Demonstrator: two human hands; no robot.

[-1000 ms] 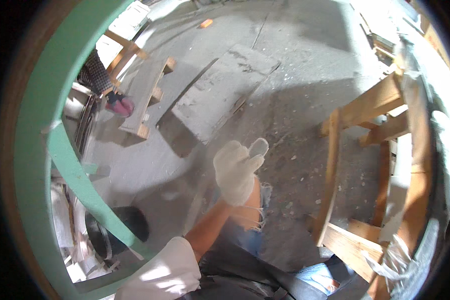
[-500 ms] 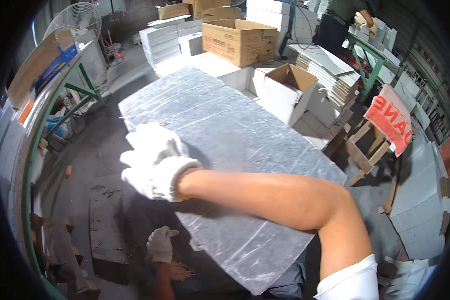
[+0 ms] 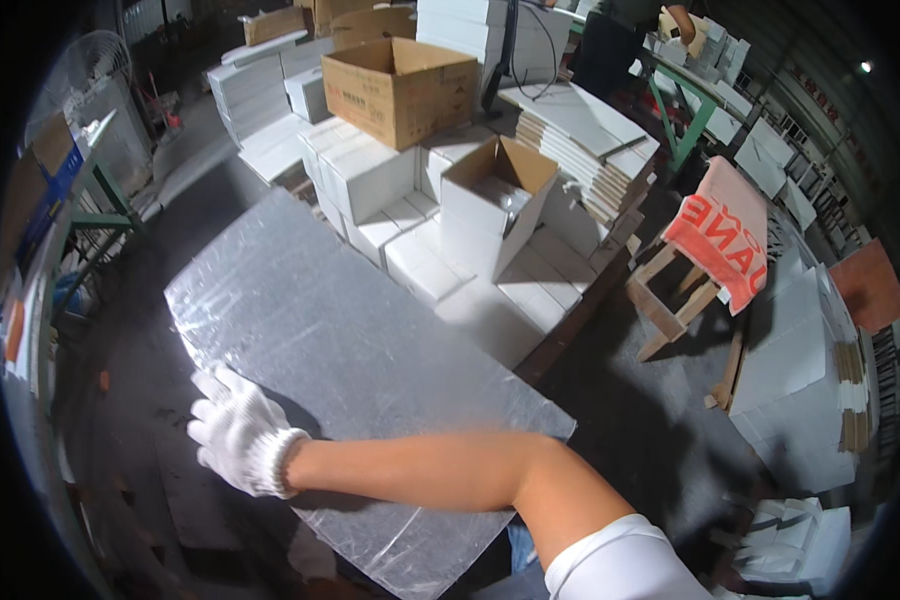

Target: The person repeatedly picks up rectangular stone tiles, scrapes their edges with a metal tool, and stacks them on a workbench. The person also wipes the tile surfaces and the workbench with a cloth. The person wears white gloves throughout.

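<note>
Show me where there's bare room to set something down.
The slab looks bare between the right hand and the white boxes. Shadowed floor also looks free between slab and stool. It's crowded where the brown carton sits among the boxes; a red cloth drapes the stool.

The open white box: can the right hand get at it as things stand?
Probably not without shifting: the right hand is at the left edge of the slab, which lies between it and the open white box.

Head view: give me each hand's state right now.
Left hand in pale glove: dim, partly hidden; open or closed cannot be told.
Right hand in white knit glove: at the edge of the shiny grey rectangular slab; grip cannot be told.
</note>
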